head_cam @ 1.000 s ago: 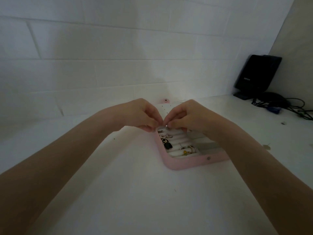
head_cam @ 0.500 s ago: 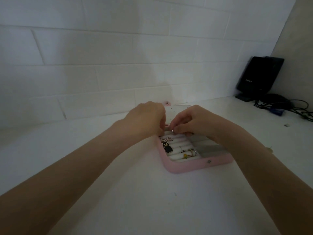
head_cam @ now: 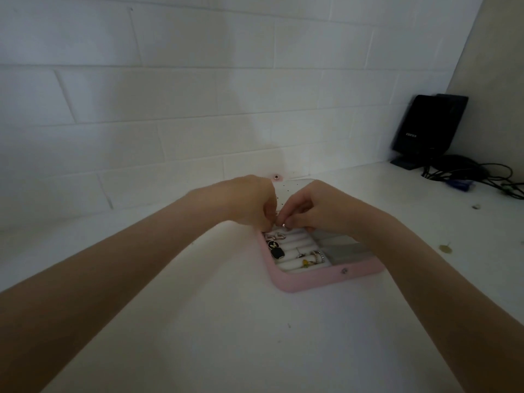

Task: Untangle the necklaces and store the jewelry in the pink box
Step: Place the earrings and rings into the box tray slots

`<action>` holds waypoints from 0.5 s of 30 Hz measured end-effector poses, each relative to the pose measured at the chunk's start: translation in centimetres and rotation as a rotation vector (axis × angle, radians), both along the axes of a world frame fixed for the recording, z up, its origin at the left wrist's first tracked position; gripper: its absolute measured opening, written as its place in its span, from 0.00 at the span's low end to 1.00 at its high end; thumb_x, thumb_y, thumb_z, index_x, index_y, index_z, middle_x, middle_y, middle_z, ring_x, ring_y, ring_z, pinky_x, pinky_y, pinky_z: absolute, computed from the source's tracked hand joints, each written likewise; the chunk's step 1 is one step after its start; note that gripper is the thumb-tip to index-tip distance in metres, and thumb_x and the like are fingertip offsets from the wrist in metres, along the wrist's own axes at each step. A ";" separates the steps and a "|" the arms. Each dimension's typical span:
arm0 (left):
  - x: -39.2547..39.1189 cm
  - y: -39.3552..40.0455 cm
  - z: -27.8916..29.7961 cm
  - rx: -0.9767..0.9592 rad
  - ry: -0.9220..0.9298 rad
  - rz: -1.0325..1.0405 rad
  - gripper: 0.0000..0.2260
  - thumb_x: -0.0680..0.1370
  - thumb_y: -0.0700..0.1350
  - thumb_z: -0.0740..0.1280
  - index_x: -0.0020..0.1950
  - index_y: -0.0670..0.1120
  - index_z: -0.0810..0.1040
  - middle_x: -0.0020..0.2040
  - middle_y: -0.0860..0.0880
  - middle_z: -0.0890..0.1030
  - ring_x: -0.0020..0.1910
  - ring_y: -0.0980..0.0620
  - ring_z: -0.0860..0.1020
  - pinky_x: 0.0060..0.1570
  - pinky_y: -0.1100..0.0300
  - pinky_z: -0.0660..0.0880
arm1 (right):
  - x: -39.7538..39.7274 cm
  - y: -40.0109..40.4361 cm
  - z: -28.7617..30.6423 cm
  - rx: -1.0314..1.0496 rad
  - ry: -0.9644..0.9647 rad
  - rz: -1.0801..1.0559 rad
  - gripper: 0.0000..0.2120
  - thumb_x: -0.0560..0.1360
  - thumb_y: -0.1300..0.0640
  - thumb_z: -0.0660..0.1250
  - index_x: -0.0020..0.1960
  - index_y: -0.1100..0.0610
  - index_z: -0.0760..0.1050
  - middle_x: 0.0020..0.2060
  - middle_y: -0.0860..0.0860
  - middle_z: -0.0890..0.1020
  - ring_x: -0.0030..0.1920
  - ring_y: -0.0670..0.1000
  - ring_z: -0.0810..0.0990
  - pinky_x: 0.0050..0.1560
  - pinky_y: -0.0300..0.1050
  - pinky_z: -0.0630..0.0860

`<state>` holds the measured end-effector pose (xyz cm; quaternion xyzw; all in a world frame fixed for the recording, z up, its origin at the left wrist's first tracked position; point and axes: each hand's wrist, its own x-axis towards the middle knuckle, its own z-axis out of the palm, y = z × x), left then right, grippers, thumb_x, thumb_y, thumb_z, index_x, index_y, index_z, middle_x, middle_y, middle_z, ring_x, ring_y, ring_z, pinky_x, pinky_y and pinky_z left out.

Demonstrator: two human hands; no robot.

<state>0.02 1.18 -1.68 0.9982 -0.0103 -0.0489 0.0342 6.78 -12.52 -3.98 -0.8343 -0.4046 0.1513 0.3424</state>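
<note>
Over the pink box on the counter, left hand and right hand each hold a pinching grip on a small shiny piece; seating it in the box's rolls likely comes next.

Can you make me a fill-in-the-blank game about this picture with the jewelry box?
1. The open jewelry box is colored ____.
2. Both hands, left and right, meet above the box's ____ edge.
3. The black speaker stands in the far ____ corner of the table.

Missing words: pink; far; right
</note>
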 end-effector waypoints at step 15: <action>0.4 -0.6 0.9 0.080 0.011 -0.162 0.07 0.72 0.41 0.69 0.49 0.47 0.83 0.33 0.59 0.69 0.43 0.54 0.76 0.43 0.62 0.74 | 0.0 -0.1 0.0 -0.077 -0.213 0.029 0.07 0.69 0.63 0.71 0.43 0.53 0.84 0.33 0.46 0.81 0.34 0.40 0.74 0.37 0.27 0.68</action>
